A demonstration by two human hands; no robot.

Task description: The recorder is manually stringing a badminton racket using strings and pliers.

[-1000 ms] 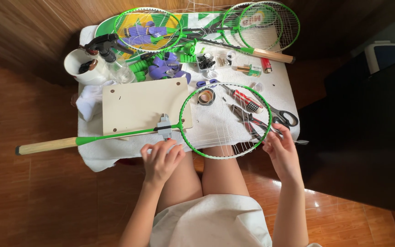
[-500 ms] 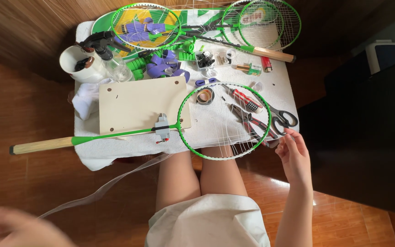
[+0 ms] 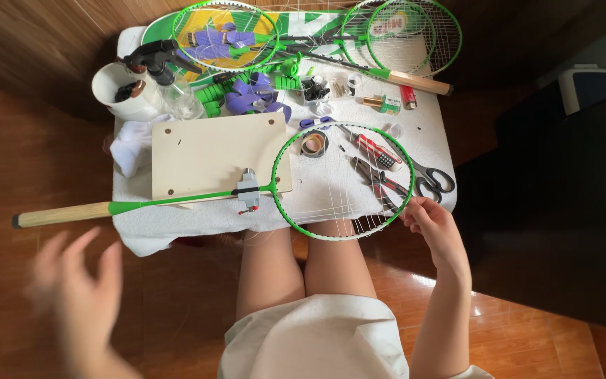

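Our right hand (image 3: 435, 228) pinches the green racket's (image 3: 344, 184) rim at the bench (image 3: 426, 126) edge; our blurred left hand (image 3: 82, 288) hangs fingers spread wide, empty, over the floor.

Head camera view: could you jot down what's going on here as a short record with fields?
Setting: small table covered with a white towel, wooden floor
Main item: green racket lying across a pale board, a grey clamp on its shaft
Right hand: at the racket frame's right edge, near the strings
Left hand: blurred, away from the table, open
Nearby tools: scissors, pliers, tape roll
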